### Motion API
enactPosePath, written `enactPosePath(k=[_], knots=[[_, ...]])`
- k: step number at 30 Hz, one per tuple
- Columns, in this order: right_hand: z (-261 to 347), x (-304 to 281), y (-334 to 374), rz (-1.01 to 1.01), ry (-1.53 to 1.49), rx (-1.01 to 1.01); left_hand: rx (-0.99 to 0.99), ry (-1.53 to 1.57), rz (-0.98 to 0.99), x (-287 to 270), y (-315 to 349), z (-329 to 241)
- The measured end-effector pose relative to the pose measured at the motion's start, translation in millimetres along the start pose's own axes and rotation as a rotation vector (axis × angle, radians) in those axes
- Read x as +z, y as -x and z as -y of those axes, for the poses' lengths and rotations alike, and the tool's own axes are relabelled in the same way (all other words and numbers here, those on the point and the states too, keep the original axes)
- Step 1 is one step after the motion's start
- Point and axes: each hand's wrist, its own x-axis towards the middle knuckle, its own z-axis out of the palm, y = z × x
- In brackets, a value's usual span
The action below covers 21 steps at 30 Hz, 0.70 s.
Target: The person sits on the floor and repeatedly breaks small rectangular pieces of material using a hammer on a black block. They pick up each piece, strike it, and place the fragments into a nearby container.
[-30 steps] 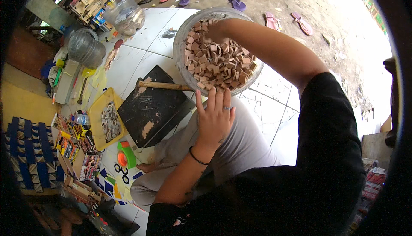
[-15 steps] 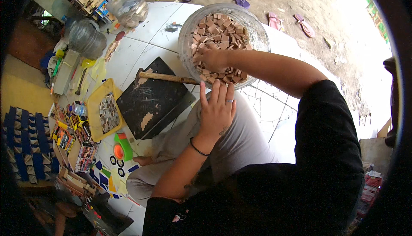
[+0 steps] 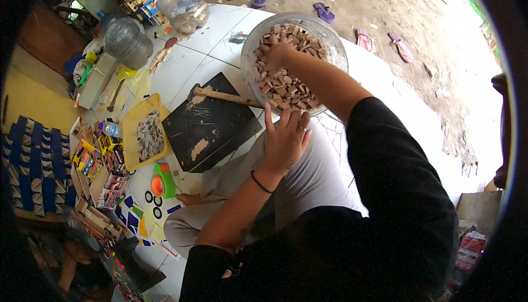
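Observation:
A round clear tub (image 3: 339,46) full of small brown wooden pieces (image 3: 289,89) stands in front of me. My right hand (image 3: 276,54) is down among the pieces at the tub's far left, its fingers blurred and partly hidden. Near the tub's close rim, over my knee, my left hand (image 3: 287,140) has its fingers stretched out and holds nothing. Beside it, a hammer (image 3: 228,97) with a wooden handle lies across a black block (image 3: 212,131), the handle's end close to my left fingers. Several thin nails (image 3: 203,112) lie on the block.
Left of the block is a yellow basin (image 3: 131,137) of flat, roundish pieces. Tape rolls (image 3: 159,185), small black rings (image 3: 157,212) and printed boxes (image 3: 88,162) are scattered nearby. Clear containers (image 3: 127,43) stand at the far left. Sandals (image 3: 324,12) lie beyond the tiled floor.
My right hand has moved farther away inside the tub, and the pieces there look stirred. My left hand keeps its place by the rim. The whole view has shifted a little.

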Motion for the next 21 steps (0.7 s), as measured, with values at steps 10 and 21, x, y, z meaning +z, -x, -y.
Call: enactPosePath(k=[10,21], knots=[[-56,-18,2,0.448,-0.326,-0.163,0.02,0.032,-0.041,2,0,-4],[-49,23,-10,-0.379,-0.143,0.12,0.044,0.132,0.004,4,-2,5]])
